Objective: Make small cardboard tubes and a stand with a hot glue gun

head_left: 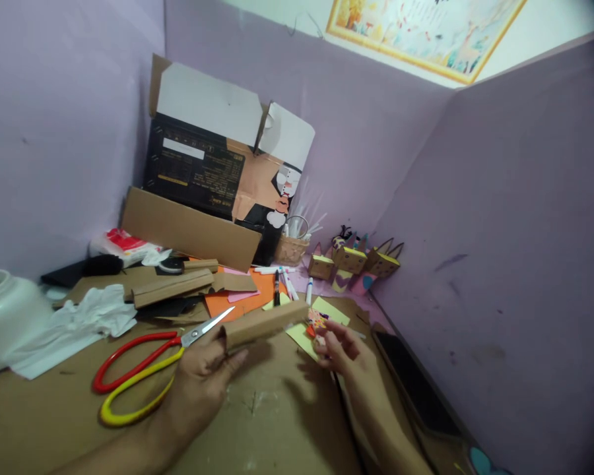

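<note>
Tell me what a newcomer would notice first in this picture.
Probably the large opened carton standing at the back, in front of the purple wall. Next, the scissors with one red and one yellow handle, lying to the left of the left hand, which holds a cardboard piece.

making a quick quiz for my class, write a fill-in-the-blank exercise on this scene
The left hand holds a brown piece of ____.
The scissors have one red handle and one that is ____.
The crumpled tissue is ____.

Missing words: cardboard; yellow; white.
</note>
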Action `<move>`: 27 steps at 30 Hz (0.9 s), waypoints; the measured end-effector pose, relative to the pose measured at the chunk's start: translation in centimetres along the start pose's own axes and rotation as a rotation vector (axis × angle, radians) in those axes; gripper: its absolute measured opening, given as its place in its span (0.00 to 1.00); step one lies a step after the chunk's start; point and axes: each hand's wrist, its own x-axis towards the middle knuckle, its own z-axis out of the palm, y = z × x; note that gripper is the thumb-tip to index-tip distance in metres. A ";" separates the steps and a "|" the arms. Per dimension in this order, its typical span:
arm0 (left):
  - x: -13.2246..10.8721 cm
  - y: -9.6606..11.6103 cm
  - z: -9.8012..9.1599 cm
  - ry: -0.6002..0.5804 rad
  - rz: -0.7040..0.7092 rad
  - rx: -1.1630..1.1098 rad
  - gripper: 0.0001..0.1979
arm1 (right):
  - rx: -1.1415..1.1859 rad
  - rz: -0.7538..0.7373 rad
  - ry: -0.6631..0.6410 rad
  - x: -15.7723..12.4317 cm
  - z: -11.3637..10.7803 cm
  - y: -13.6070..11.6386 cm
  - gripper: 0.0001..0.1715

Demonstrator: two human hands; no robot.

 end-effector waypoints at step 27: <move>1.8 -2.2 -0.4 0.229 -0.069 0.091 0.12 | -0.093 0.105 -0.135 1.6 0.0 -1.6 0.12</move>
